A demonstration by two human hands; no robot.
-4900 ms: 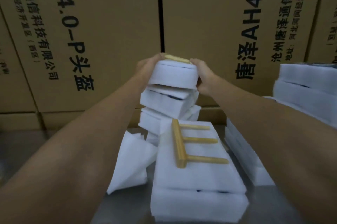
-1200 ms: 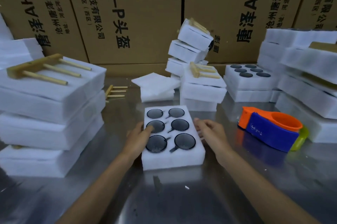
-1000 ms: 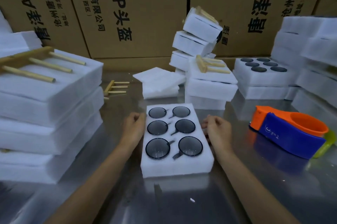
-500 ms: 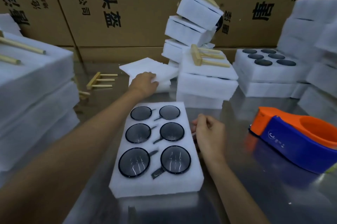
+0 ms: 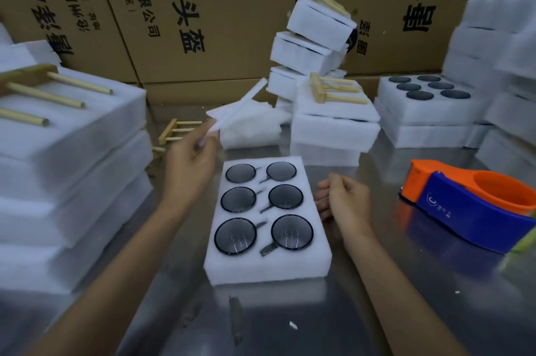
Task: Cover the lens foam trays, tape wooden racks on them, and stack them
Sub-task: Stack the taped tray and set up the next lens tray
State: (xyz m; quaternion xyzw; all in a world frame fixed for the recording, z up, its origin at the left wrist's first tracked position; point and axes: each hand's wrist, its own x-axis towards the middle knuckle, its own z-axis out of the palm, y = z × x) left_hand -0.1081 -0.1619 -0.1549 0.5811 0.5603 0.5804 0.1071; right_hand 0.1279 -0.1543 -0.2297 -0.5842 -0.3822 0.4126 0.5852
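An uncovered white foam tray [image 5: 266, 264] with several dark round lenses lies on the steel table in front of me. My left hand [image 5: 190, 164] pinches a thin white foam cover sheet [image 5: 240, 107] by its corner, lifted off the pile of sheets [image 5: 252, 131] behind the tray. My right hand [image 5: 345, 199] rests beside the tray's right edge, fingers loosely curled, holding nothing I can see. A loose wooden rack [image 5: 177, 131] lies on the table left of the pile.
Covered trays with a wooden rack [image 5: 333, 90] on top are stacked behind, one stack leaning. Tall foam stacks [image 5: 66, 158] stand left and far right. An uncovered lens tray [image 5: 429, 106] sits at right. An orange-blue tape dispenser [image 5: 470, 205] lies right. Cardboard boxes [image 5: 203, 16] form the back wall.
My left hand has lifted one foam sheet off the pile and pulled it back toward me. The right hand has stayed beside the tray.
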